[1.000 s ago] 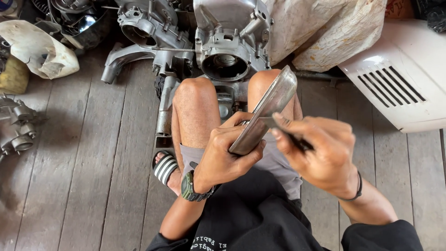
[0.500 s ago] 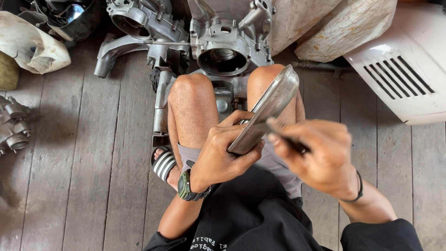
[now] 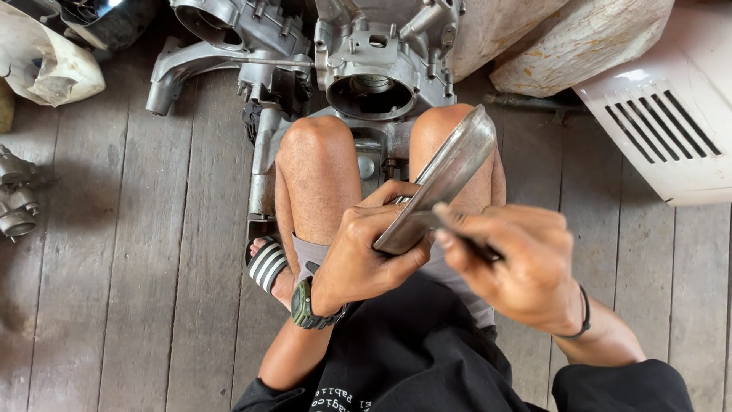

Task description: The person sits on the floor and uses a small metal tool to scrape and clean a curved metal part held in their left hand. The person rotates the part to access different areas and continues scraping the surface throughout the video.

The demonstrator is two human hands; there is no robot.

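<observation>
Dull silver-grey on the curved metal cover [image 3: 446,179] gripped in the left hand [image 3: 366,255], with a paler sheen along its rim. Black on the thin tool [image 3: 476,246] pinched in the right hand [image 3: 526,263]. Olive green and black for the wristwatch [image 3: 306,305] just below the left hand; plain black for the cord bracelet [image 3: 583,313] behind the right. Black and white stripes across the sandal [image 3: 267,265], left of the left hand. Bare aluminium grey on the engine casing [image 3: 374,57] beyond both hands. White with dark slots on the vented panel [image 3: 671,126], far right of the right hand. Weathered grey-brown on the floorboards [image 3: 122,252] below.
</observation>
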